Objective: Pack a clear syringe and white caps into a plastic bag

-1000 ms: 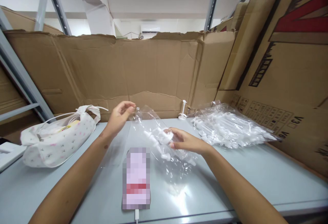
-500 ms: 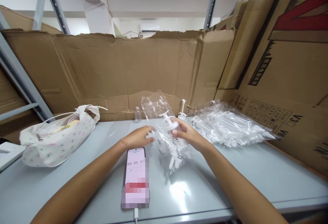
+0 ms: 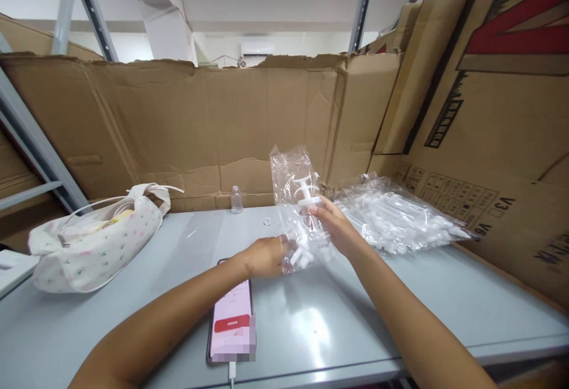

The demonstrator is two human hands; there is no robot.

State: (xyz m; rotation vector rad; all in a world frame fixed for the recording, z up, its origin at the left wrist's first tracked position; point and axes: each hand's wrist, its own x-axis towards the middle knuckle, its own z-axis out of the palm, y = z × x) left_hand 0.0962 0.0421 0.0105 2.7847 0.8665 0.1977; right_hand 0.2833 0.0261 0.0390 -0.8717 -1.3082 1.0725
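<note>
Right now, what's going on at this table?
A person holds a small clear bag of white plastic syringes upright over the grey table, left hand at its bottom, right hand at its middle. A bigger bag of syringes lies to the right, a phone nearer the camera.

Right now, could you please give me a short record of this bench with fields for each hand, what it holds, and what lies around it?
left hand: grips the lower end of the small clear bag
right hand: pinches the small clear bag higher up
small clear bag: held upright above the table, white plastic plunger parts inside
table: grey, glossy
phone: flat under the left forearm, cable plugged in
large clear bag: lying to the right, full of white parts
cloth pouch: at left
small bottle: by the cardboard wall
</note>
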